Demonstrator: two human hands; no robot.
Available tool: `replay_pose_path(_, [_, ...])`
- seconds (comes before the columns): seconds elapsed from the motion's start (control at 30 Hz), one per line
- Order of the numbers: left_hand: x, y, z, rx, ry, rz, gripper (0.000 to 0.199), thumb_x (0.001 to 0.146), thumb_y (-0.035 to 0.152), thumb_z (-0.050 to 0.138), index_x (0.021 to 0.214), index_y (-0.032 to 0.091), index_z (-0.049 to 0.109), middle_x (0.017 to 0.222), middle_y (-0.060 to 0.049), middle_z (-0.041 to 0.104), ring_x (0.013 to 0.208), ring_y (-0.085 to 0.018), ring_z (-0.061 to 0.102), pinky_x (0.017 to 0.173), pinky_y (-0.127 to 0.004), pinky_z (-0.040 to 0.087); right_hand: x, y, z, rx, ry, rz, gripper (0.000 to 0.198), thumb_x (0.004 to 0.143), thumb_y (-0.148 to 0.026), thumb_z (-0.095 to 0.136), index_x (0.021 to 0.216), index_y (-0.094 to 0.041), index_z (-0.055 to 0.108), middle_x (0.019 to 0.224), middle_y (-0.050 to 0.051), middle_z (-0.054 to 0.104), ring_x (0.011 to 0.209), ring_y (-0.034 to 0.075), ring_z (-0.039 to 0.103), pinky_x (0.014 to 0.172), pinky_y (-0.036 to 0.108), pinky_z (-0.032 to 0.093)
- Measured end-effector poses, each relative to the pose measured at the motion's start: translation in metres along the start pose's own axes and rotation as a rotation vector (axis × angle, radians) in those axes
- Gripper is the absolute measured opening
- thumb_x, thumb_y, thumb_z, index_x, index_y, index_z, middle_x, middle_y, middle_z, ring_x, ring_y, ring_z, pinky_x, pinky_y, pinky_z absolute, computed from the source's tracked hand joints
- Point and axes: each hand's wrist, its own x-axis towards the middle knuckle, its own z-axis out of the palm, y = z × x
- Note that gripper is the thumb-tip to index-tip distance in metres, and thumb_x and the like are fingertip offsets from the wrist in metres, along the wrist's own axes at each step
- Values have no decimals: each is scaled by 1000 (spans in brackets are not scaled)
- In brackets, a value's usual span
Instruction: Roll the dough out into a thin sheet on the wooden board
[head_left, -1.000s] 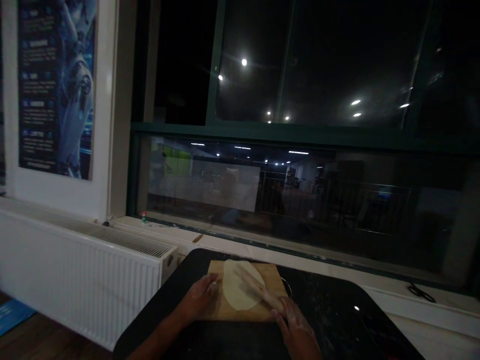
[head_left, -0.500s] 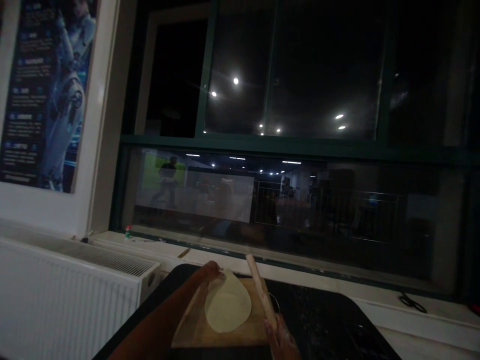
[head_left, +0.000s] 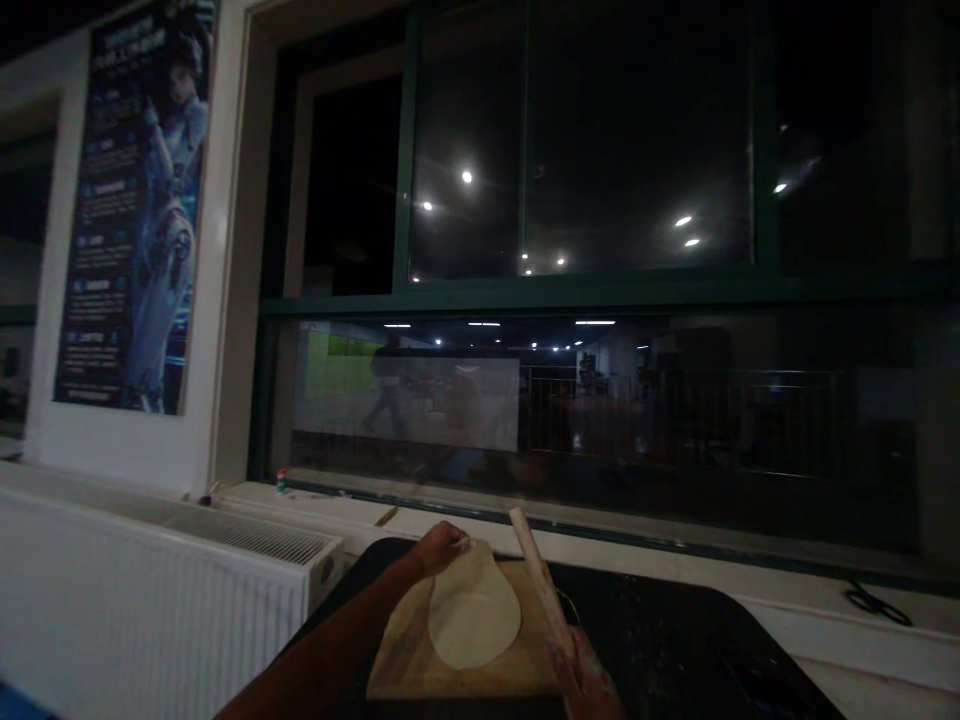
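Observation:
A flat, pear-shaped sheet of dough (head_left: 475, 612) lies on a wooden cutting board (head_left: 405, 660). My left hand (head_left: 444, 547) pinches the dough's narrow far edge, fingers closed on it. On the board's right side, my right hand (head_left: 585, 675) is wrapped round the near end of a wooden rolling pin (head_left: 541, 578). The pin slants away toward the window and is apart from the dough. Part of the right hand is cut off by the lower frame edge.
The board rests on a black table (head_left: 660, 640) dusted with white specks. Behind it runs a windowsill with scissors (head_left: 877, 603) and a small red-and-green bottle (head_left: 281, 480). A white radiator (head_left: 187, 590) stands left. A walking person (head_left: 386, 385) is reflected in the window.
The view has shifted, so the whole scene sits a little further right. Both hands keep their holds on the dough and the rolling pin. The reflected person has moved right.

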Motion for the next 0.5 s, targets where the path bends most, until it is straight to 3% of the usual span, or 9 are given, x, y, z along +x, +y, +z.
replay_pose_path(0.07, [-6, 12, -8, -43, -8, 77, 52, 94, 55, 47, 58, 18, 51, 56, 5, 41, 59, -12, 44, 59, -26, 36, 3, 1, 1, 30, -28, 36, 53, 88, -69, 45, 118, -31, 68, 114, 9, 74, 119, 30, 64, 103, 40, 49])
replay_pose_path(0.2, [-20, 39, -23, -107, -47, 177, 50, 92, 60, 47, 69, 17, 62, 62, 3, 50, 62, -13, 45, 59, -25, 34, 5, 5, 6, 72, -38, 103, 71, 94, -70, 22, 121, -21, 65, 121, 14, 71, 119, 27, 64, 101, 36, 49])
replay_pose_path(0.5, [-60, 96, -37, -214, -141, 254, 46, 94, 56, 50, 88, 17, 73, 72, 0, 64, 65, -14, 53, 62, -24, 39, 1, 4, 6, 149, -42, 162, 78, 93, -73, 21, 128, -16, 60, 133, 16, 65, 128, 28, 58, 107, 37, 45])
